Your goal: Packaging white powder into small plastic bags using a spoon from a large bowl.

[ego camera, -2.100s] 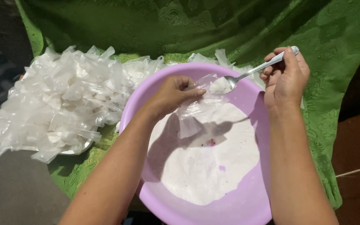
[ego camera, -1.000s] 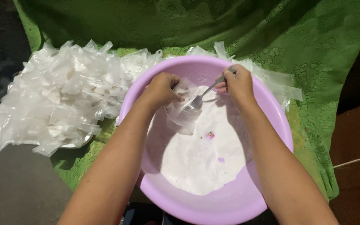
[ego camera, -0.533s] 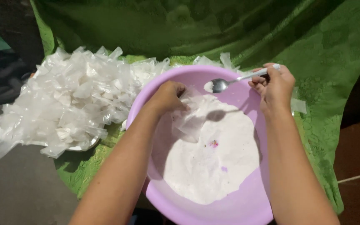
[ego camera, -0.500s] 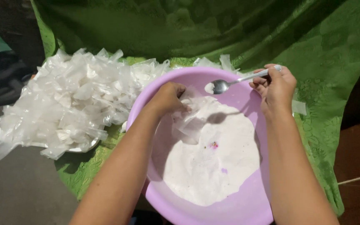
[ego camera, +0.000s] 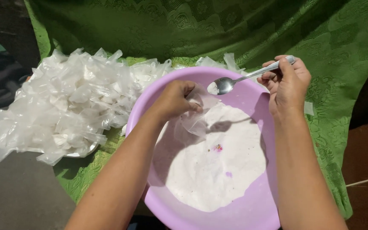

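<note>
Head view, basin: the round lilac plastic basin sits near you on the green patterned cloth, so both your hands work over it and spills fall back inside.
Head view, powder: the white powder lies in the basin's bottom, with a few small pink specks at the centre.
Head view, left hand: your left hand hovers over the basin's far-left part, fingers pressed together, pinching the small clear plastic bag by its top; the bag hangs just above the powder, mouth turned toward the spoon.
Head view, right hand: your right hand is at the far-right rim, thumb and fingers closed around the handle of the silver metal spoon.
Head view, spoon bowl: it is level, carrying a little white powder, just right of the bag's mouth; whether it touches the bag, you cannot tell.
Head view, pile: the heap of clear plastic bags rests far left on a white plate, within reach of your left hand.
</note>
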